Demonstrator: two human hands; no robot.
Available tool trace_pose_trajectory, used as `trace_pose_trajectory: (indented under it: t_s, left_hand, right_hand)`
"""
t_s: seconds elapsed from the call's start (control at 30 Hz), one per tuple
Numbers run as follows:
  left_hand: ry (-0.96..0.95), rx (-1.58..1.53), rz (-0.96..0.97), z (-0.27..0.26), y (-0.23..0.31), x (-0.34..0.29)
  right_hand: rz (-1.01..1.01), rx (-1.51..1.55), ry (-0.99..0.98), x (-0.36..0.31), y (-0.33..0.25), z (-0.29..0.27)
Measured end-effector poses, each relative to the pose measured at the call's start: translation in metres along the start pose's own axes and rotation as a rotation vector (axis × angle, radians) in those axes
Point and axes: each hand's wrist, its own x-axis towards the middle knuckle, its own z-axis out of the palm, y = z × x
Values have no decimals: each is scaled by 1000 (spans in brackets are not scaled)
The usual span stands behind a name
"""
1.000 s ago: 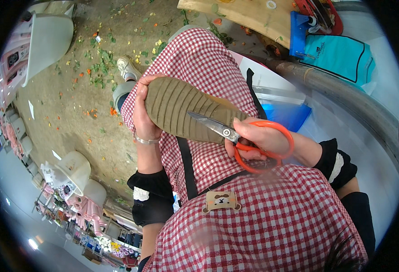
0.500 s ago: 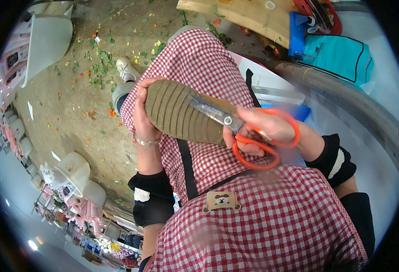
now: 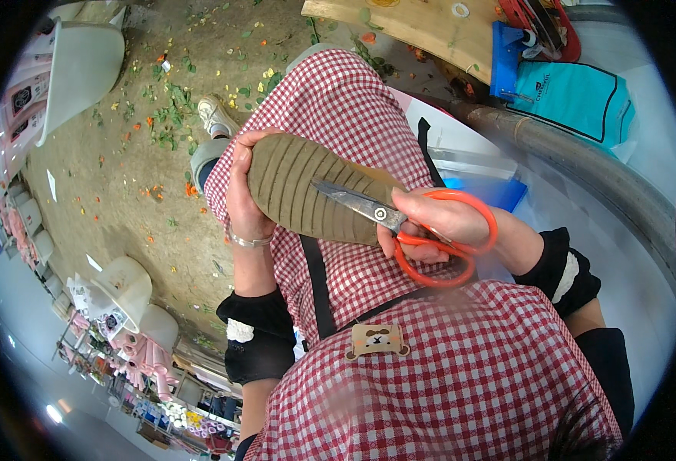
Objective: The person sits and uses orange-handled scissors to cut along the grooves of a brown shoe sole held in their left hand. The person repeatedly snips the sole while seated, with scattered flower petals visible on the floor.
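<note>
My left hand (image 3: 242, 196) grips the toe end of a shoe turned sole-up, its olive ribbed sole (image 3: 299, 188) lying across my lap over a red-and-white checked apron (image 3: 353, 115). Orange-handled scissors (image 3: 430, 230) sit in my right hand (image 3: 438, 219), fingers through the loops. Their steel blades (image 3: 349, 200) lie closed against the middle of the sole, pointing left. A thin bracelet (image 3: 250, 240) circles my left wrist. Both forearms wear black sleeves.
Green leaf scraps and orange petals litter the concrete floor (image 3: 123, 177). My other foot in a white sneaker (image 3: 215, 115) rests there. White buckets (image 3: 84, 65) stand at left. A wooden board (image 3: 422, 27), blue holder (image 3: 507, 54) and teal bag (image 3: 576, 92) lie at upper right.
My right hand with the scissors shifted slightly left along the sole and lower, bringing the blades further over the ribbed tread. The left hand and shoe stayed put.
</note>
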Motion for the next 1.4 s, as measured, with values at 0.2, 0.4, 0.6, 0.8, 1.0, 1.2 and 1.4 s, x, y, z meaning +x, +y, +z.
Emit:
trace_pose_trajectory:
  t_s: [0.2, 0.4, 0.6, 0.8, 1.0, 1.2, 1.4]
  left_hand:
    - [9, 45, -20, -3, -2, 1]
    - [11, -51, -8, 1, -2, 3]
    - [24, -40, -45, 1, -1, 2]
    - [0, -39, -64, -1, -2, 5]
    - [13, -52, -57, -3, -4, 2]
    - [10, -90, -38, -4, -6, 3]
    - [18, -105, -39, -8, -8, 4]
  right_hand:
    - [-218, 292, 138, -7, -7, -7]
    - [-123, -410, -25, 5, -21, 2]
    - [-151, -446, 642, -8, -52, -13]
    - [-567, -710, 403, 13, -44, -2]
    - [-227, -548, 597, -18, -41, -34]
    - [-275, -671, 350, -15, -20, -9]
    - [-42, -240, 94, -13, -7, -1]
